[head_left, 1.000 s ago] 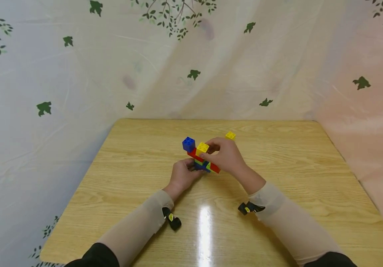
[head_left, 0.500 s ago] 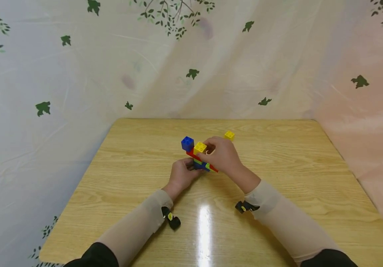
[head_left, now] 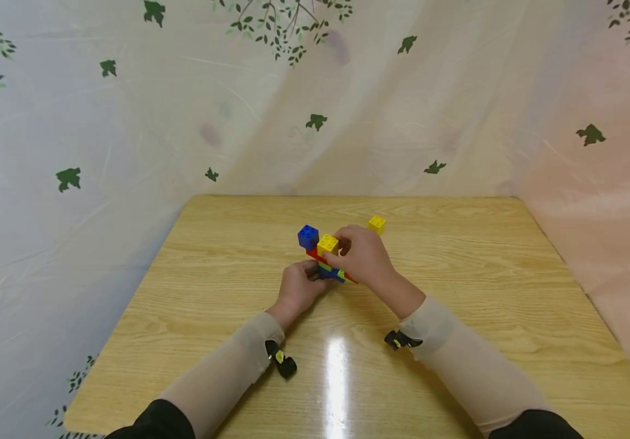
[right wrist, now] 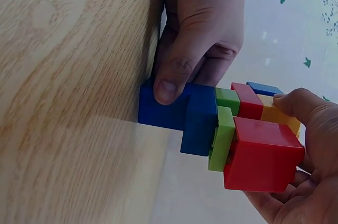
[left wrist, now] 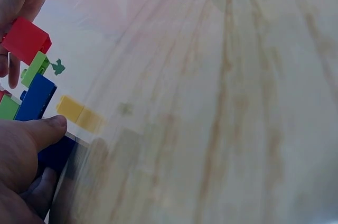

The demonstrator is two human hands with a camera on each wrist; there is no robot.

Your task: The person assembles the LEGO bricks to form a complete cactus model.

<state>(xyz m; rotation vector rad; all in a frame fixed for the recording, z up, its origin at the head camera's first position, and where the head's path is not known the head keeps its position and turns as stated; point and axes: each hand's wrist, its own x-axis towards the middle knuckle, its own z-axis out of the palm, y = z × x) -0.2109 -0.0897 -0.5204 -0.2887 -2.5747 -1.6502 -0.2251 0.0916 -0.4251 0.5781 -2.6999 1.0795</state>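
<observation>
A stack of toy building bricks stands on the table in front of me. My left hand [head_left: 297, 285] grips its dark blue base brick [right wrist: 158, 105] low down, the thumb lying on its side. Above that sit another blue brick [right wrist: 199, 121], light green bricks [right wrist: 222, 139] and red bricks [right wrist: 264, 152]. At the top left rises a blue brick [head_left: 307, 236]. Beside it, my right hand [head_left: 367, 255] pinches a yellow brick [head_left: 328, 244] at the top of the stack. The right hand hides part of the stack in the head view.
A loose yellow brick [head_left: 377, 224] lies on the table [head_left: 457, 256] beyond my right hand. Behind the table hangs a pale cloth [head_left: 370, 146] with green leaf patterns. Both wrists carry a small black camera [head_left: 286, 366].
My right hand has shifted slightly left with the yellow brick, towards the blue brick on top. The left hand has kept its grip on the base.
</observation>
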